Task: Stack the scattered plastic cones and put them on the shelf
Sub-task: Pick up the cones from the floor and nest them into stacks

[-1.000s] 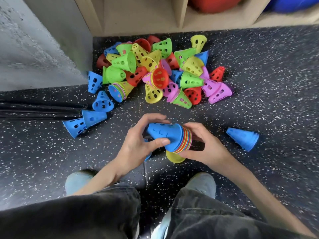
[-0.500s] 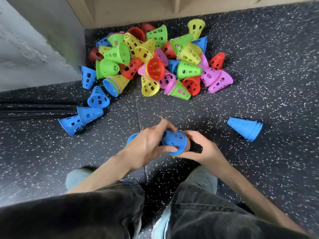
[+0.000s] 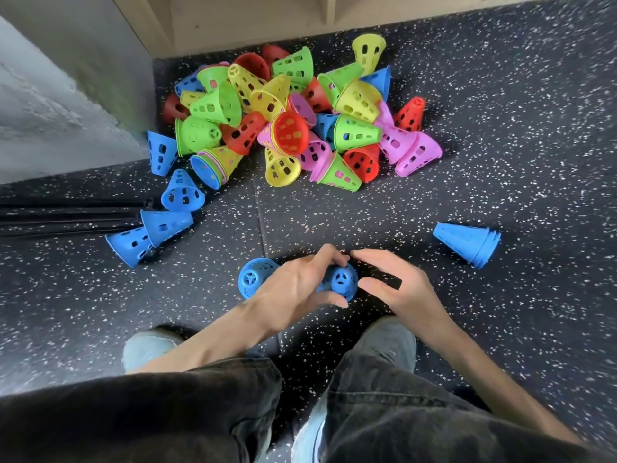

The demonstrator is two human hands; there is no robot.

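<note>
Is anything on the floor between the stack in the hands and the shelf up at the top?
Yes. The big pile of loose cones lies on the floor right between the stack, held by the left hand, and the shelf. The stack could be lifted over it.
</note>
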